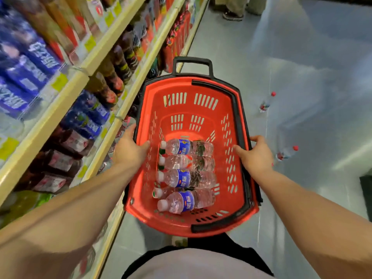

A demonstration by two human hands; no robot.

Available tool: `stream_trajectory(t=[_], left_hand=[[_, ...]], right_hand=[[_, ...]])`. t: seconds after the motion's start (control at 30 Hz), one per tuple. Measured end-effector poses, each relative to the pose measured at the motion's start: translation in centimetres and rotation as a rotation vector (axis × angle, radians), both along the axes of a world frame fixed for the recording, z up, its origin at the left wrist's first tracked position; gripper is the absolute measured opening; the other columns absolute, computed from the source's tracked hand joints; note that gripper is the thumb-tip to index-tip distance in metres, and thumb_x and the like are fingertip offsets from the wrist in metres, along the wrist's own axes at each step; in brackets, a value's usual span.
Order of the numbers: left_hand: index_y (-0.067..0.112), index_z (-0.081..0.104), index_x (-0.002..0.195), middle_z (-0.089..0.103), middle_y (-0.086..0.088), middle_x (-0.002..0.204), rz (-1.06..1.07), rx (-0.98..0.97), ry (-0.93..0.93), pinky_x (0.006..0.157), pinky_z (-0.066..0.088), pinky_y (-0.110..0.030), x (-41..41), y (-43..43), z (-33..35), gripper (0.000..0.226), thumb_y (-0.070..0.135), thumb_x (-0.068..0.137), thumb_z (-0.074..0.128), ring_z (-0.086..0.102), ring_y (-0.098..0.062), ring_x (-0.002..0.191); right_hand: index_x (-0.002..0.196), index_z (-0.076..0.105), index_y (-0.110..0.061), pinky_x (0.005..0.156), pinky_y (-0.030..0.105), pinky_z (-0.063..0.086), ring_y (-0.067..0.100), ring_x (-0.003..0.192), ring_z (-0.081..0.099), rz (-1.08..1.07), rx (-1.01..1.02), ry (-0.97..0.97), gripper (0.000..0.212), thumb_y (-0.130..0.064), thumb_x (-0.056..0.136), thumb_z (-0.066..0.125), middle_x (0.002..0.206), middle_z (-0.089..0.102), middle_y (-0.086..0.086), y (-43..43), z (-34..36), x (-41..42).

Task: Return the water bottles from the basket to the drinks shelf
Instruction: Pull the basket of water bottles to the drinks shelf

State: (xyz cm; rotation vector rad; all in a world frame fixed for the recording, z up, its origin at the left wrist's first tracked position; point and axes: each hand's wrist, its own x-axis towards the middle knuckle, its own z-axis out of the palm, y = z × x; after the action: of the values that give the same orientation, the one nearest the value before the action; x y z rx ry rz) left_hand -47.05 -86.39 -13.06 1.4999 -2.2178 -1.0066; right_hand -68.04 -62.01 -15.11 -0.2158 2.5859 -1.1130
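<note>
A big red plastic shopping basket (201, 93) with black rims sits in the middle of the view, held up over the grey shop floor (302, 57). The left hand (128, 150) grips the basket's rim at 9 o'clock, thumb hooked inside and fingers wrapped over the outside. The right hand (256, 156) grips the rim at 3 o'clock, thumb inside and fingers curled around the black edge.

Inside the basket, down near 6 o'clock, lie the clear plastic water bottles (187, 174) with white caps. They lie on their sides in a row, touching each other, caps pointing to 9 o'clock. Three have blue labels and one has a pale label (more bottles hide under them, so I cannot count them all).

The tall cream drinks shelf (66, 85) runs along the left side, from 7 o'clock up to 12 o'clock, just beside the basket. It is packed with dark drink bottles (116, 63) and blue-labelled bottles (88, 115), all blurry.

A black pull handle (193, 63) sticks out of the basket's far end at 12 o'clock. On the floor at 2 and 3 o'clock stand two clear bottles with red caps (267, 101), well apart from the basket. Far off at 1 o'clock is somebody's shoe (233, 16).
</note>
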Motion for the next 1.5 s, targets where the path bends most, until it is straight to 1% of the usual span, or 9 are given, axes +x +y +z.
stream_trajectory(t=[0.3,0.4,0.57,0.7,0.87,1.07,1.2,1.33,1.5], left_hand=[[0.022,0.032,0.148,0.057,-0.008,0.133,-0.028,0.124,-0.088,0.088,0.045,-0.028,-13.9,-11.7,-5.6,0.078,0.022,0.083,0.074,0.061,-0.021,0.103],[0.02,0.024,0.152,0.059,-0.011,0.132,-0.117,0.139,-0.178,0.085,0.042,-0.027,-17.9,-15.5,-8.6,0.086,0.016,0.082,0.074,0.061,-0.029,0.109],[0.028,0.021,0.153,0.059,-0.008,0.133,-0.143,0.218,-0.228,0.093,0.043,-0.029,-24.0,-21.4,-15.7,0.09,0.01,0.081,0.072,0.061,-0.027,0.112],[0.029,0.025,0.152,0.055,-0.001,0.138,-0.173,0.24,-0.241,0.085,0.033,-0.013,-27.9,-25.7,-23.4,0.09,0.009,0.078,0.072,0.057,-0.017,0.114],[0.028,0.02,0.153,0.054,-0.01,0.138,-0.237,0.235,-0.3,0.096,0.04,-0.027,-30.6,-29.8,-32.4,0.09,0.012,0.08,0.07,0.055,-0.028,0.121],[0.025,0.023,0.152,0.059,-0.012,0.133,-0.227,0.18,-0.326,0.082,0.035,-0.024,-31.3,-32.8,-39.1,0.087,0.011,0.08,0.069,0.059,-0.031,0.115],[0.02,0.018,0.154,0.049,-0.012,0.144,-0.276,0.252,-0.364,0.093,0.035,-0.025,-31.2,-34.3,-38.9,0.098,0.012,0.076,0.077,0.052,-0.029,0.125],[0.017,0.034,0.148,0.048,-0.01,0.145,-0.338,0.252,-0.317,0.104,0.037,-0.032,-33.0,-34.8,-33.1,0.086,0.026,0.077,0.079,0.046,-0.026,0.131],[0.021,0.06,0.128,0.065,0.006,0.11,-0.317,0.294,-0.2,0.084,0.038,-0.023,-34.5,-33.1,-22.2,0.058,0.038,0.076,0.079,0.058,-0.01,0.1]], right_hand=[[0.118,0.045,-0.014,0.066,0.028,0.05,0.017,0.073,0.062,0.036,-0.006,-0.124,0.051,-0.031,0.079,0.073,0.091,0.061,0.001,-11.4,-5.0,-13.3],[0.117,0.043,-0.016,0.07,0.031,0.052,0.019,0.075,0.063,0.03,0.017,-0.162,0.049,-0.03,0.08,0.072,0.092,0.063,0.002,-14.8,-7.9,-16.8],[0.125,0.038,-0.017,0.082,0.045,0.054,0.027,0.089,0.065,-0.019,0.067,-0.209,0.059,-0.031,0.079,0.072,0.106,0.065,0.008,-19.7,-15.3,-21.2],[0.124,0.034,-0.017,0.075,0.038,0.052,0.021,0.078,0.062,-0.052,0.081,-0.222,0.058,-0.03,0.08,0.07,0.099,0.06,0.001,-23.0,-23.2,-23.8],[0.124,0.036,-0.015,0.068,0.027,0.042,0.009,0.066,0.053,-0.07,0.101,-0.252,0.056,-0.029,0.082,0.07,0.093,0.056,-0.002,-26.8,-32.4,-25.9],[0.124,0.034,-0.017,0.063,0.024,0.042,0.005,0.065,0.054,-0.07,0.102,-0.253,0.055,-0.024,0.082,0.068,0.089,0.058,-0.004,-29.4,-38.6,-25.7],[0.131,0.034,-0.014,0.07,0.021,0.043,0.002,0.071,0.057,-0.059,0.073,-0.276,0.06,-0.018,0.082,0.069,0.089,0.059,-0.009,-30.1,-38.3,-24.9],[0.121,0.048,-0.011,0.054,-0.002,0.037,-0.016,0.06,0.051,-0.004,0.13,-0.239,0.048,-0.019,0.079,0.071,0.079,0.046,-0.025,-31.2,-32.7,-25.8],[0.112,0.06,-0.008,0.065,0.004,0.032,0.019,0.09,0.059,0.104,0.154,-0.132,0.035,-0.024,0.082,0.067,0.098,0.061,0.001,-33.2,-20.2,-27.6]])
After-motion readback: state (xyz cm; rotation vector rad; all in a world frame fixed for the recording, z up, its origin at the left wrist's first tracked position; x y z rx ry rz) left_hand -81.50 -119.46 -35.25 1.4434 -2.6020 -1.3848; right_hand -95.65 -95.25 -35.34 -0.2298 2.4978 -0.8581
